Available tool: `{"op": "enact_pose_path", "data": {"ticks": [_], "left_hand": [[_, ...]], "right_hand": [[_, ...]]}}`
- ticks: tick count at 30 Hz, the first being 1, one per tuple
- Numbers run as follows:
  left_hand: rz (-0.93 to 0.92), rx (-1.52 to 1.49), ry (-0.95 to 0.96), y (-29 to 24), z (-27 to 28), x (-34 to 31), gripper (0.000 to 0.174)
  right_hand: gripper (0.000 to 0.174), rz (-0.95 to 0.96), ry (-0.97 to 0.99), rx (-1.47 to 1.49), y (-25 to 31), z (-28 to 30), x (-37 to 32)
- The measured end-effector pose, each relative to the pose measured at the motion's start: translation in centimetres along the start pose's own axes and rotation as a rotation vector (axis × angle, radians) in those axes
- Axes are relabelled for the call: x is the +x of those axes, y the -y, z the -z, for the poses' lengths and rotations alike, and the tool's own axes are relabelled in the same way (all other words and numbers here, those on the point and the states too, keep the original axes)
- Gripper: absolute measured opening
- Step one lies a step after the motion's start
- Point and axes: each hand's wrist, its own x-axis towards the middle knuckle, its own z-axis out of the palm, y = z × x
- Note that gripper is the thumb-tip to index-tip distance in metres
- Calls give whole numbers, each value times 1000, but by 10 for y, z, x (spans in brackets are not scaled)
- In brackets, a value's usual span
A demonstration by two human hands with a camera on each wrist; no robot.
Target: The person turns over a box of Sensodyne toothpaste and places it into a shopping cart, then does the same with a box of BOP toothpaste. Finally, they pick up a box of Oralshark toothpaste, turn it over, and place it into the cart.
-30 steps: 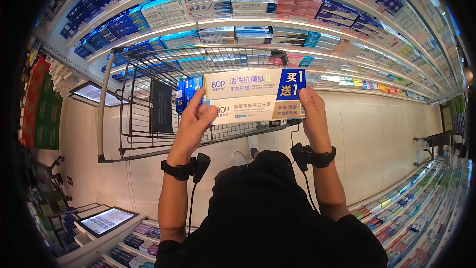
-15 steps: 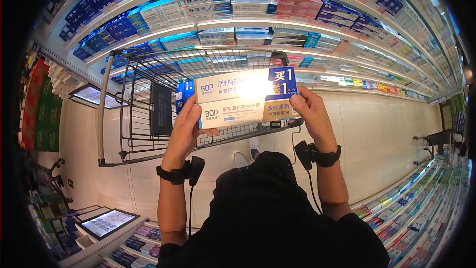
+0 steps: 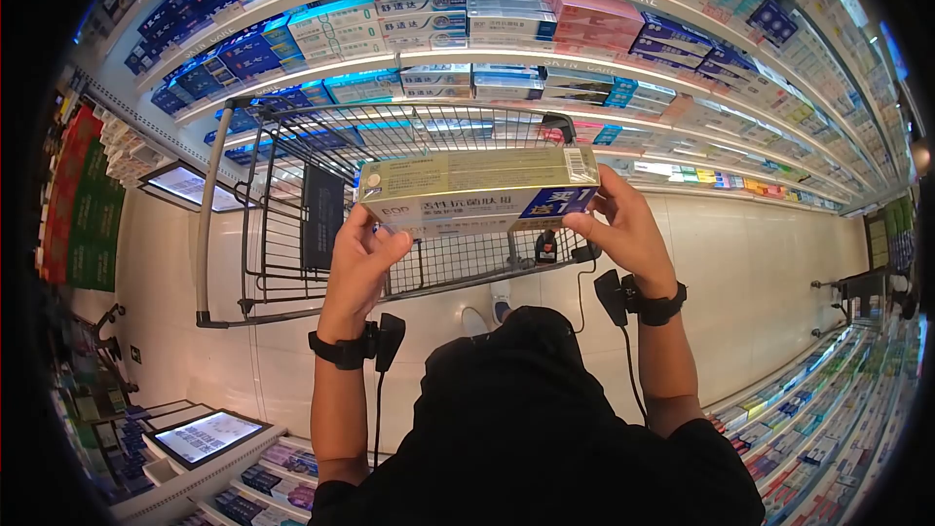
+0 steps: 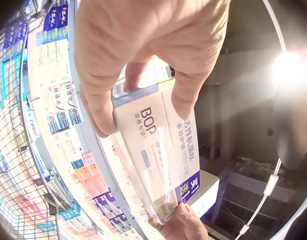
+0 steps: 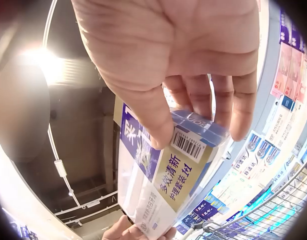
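Both hands hold a shrink-wrapped BOP toothpaste pack (image 3: 477,180) by its two ends, level above the shopping cart. It is tipped so that a pale gold long side with small print and a barcode faces up, while the white and blue front is foreshortened. My left hand (image 3: 358,268) grips the left end, thumb on the front. At the other end, the right hand (image 3: 628,234) has its thumb near the blue corner. In the right wrist view, that thumb presses beside the barcode on the toothpaste pack (image 5: 161,175), and the other fingers reach round behind.
The wire shopping cart (image 3: 207,234) stands just beyond the person, under the pack. Behind it rise shelves (image 3: 467,56) stacked with toothpaste boxes. Lit screens (image 3: 209,436) stand at the left, and another shelf (image 3: 808,409) runs along the lower right. Pale floor tiles (image 3: 721,273) lie between.
The pack has shifted left and rolled in both hands: its printed front faced the camera before, and its long side with the barcode shows now. Both hands still hold its ends.
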Motion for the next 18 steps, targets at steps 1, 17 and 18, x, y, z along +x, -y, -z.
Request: {"op": "enact_pose_path", "data": {"ticks": [1,17,18], "left_hand": [[-28,-9,-12,-2,-3,1,66],[-305,531,-63,-25,-13,4,57],[-248,492,-69,-26,-15,2,55]], "right_hand": [[50,-10,7,-23,4,1,0],[46,301,-91,-203,7,-2,12],[46,244,-75,-153,9,-2,11]]}}
